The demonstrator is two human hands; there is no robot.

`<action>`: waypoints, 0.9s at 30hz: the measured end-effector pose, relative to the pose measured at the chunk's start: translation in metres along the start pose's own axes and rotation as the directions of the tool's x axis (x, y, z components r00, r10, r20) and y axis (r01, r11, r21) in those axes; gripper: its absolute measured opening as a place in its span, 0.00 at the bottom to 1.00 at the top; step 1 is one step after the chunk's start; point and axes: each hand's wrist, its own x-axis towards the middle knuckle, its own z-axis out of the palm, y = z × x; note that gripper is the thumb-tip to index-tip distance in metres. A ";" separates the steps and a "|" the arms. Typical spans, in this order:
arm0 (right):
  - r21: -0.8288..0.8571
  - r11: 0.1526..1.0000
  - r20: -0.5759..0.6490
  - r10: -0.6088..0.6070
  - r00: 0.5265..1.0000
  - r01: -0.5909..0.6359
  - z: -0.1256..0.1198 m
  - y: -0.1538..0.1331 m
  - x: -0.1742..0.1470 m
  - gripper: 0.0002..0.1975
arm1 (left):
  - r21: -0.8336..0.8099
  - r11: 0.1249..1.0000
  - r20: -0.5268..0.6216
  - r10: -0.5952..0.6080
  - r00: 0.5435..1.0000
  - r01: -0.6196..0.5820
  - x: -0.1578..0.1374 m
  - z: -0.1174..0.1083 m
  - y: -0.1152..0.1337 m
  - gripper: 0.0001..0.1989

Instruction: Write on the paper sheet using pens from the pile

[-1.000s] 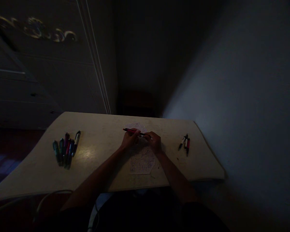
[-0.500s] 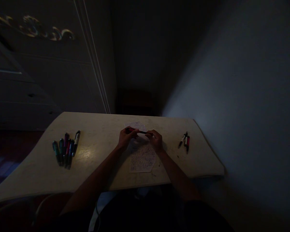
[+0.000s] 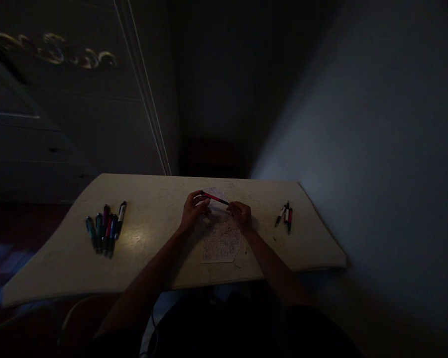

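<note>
A pink-and-black pen (image 3: pixel 215 198) is held up between my two hands, slanting down to the right. My right hand (image 3: pixel 241 215) pinches its lower black end. At the upper end, the fingers of my left hand (image 3: pixel 192 211) curl against the pen, with the thumb lower down and apart from it. Under both hands lies a sheet of paper (image 3: pixel 221 243) covered in dense small writing. Its upper part is partly hidden by the hands and the pen.
The pale table (image 3: pixel 149 268) carries a fan of several coloured pens (image 3: pixel 105 229) on the left. A small group of pens (image 3: pixel 285 217) lies on the right. A wall (image 3: pixel 377 164) borders the right side, and a dark cabinet (image 3: pixel 89 114) stands behind on the left.
My left hand has loosened from around the pen, exposing its pink barrel. The pen has tilted, its left end now higher. The view has shifted slightly.
</note>
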 end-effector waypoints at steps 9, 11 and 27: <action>0.024 0.998 -0.012 -0.051 0.999 0.051 0.000 -0.004 0.004 0.21 | 0.028 0.999 -0.078 0.027 0.997 -0.025 0.002 0.000 0.005 0.23; 0.019 0.997 -0.034 -0.078 0.996 0.079 0.000 -0.004 0.006 0.19 | 0.047 0.999 -0.106 0.014 0.994 -0.009 0.004 -0.002 0.003 0.22; -0.037 0.993 -0.017 -0.112 0.994 0.111 0.000 -0.006 0.004 0.18 | 0.129 0.991 -0.077 -0.015 0.997 0.024 0.001 0.000 0.005 0.22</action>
